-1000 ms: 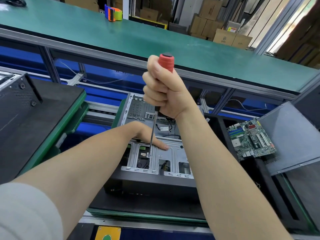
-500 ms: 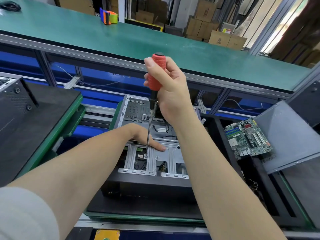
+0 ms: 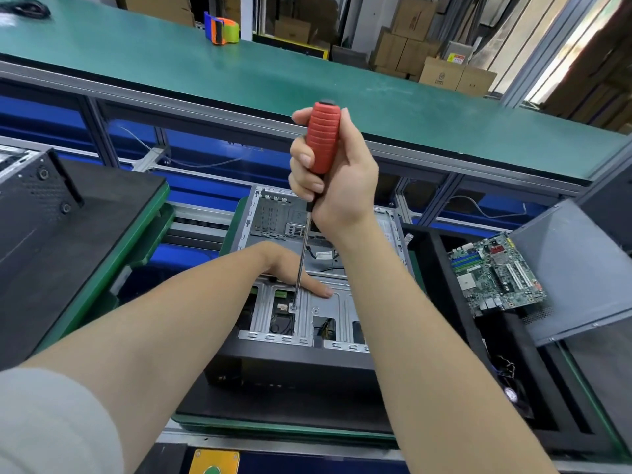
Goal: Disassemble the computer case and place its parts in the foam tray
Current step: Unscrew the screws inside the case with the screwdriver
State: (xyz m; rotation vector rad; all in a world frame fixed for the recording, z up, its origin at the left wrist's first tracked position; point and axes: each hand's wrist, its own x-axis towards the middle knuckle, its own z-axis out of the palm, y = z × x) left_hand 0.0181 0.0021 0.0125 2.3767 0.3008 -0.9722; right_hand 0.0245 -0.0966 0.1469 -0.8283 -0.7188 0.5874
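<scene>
Computer case [image 3: 273,367] is lying open side up in the middle of a green-edged pallet [image 3: 280,426] as a person is working on it. Right grip [image 3: 345,186] is clenching the red-handled screwdriver [image 3: 323,138] lower down than a second ago, baring more of the handle, while the tip is staying on a screw [image 3: 293,306] in the drive bracket [image 3: 338,302]. Left grip [image 3: 294,271] is still pressing flat, fingers straight, on that bracket beside the shaft. Foam tray [image 3: 485,364], just beside the pallet's right edge, is holding a tilted motherboard [image 3: 496,275], with a grey side panel [image 3: 574,268] leaning at its right.
</scene>
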